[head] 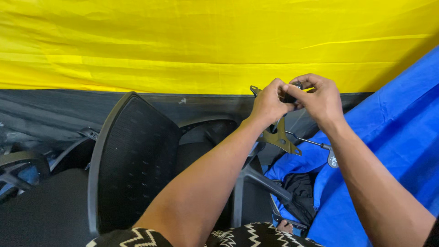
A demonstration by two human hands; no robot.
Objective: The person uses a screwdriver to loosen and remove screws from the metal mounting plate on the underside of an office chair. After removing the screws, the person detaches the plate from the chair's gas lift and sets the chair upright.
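Patterned cloth (pixel 247 235) at btm | L hand (pixel 269 104) + R hand (pixel 320 98) both pinch small black knob (pixel 291 97) on metal bracket (pixel 279 135) | mesh chair back (pixel 135 158) left

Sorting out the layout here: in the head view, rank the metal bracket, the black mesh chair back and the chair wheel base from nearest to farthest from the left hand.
1. Metal bracket, right below the left hand.
2. Black mesh chair back, lower left.
3. Chair wheel base, far left edge.

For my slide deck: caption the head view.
Both hands, left and right, grip a black metal bracket above a mesh chair back.
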